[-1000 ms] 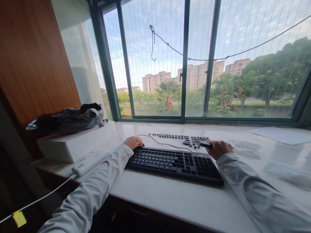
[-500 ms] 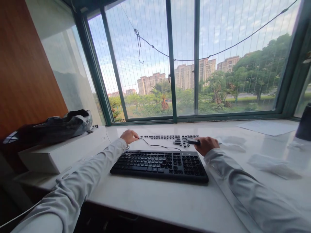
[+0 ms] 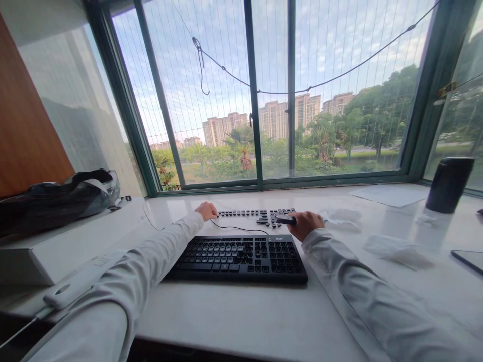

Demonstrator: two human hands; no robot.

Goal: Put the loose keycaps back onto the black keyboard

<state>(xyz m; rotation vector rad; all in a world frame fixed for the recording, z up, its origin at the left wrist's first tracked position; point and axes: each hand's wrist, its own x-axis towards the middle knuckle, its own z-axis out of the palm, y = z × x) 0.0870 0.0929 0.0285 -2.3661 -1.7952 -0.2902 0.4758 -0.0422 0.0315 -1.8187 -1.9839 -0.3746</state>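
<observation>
Black keyboard point(image 3: 241, 256) on white counter point(image 3: 245, 317); behind it, loose keycaps point(image 3: 260, 215). Right hand point(image 3: 305, 224) grasps a dark tool point(image 3: 286, 220) beside them; left hand point(image 3: 207, 210) rests clenched at the row's end.

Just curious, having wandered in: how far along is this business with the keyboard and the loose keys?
Many loose keycaps already lie in rows on the white sill behind the black keyboard, which looks fully keyed from here. The right hand grips a small dark tool beside them; the left hand touches the row's end. What remains cannot be told.
</observation>
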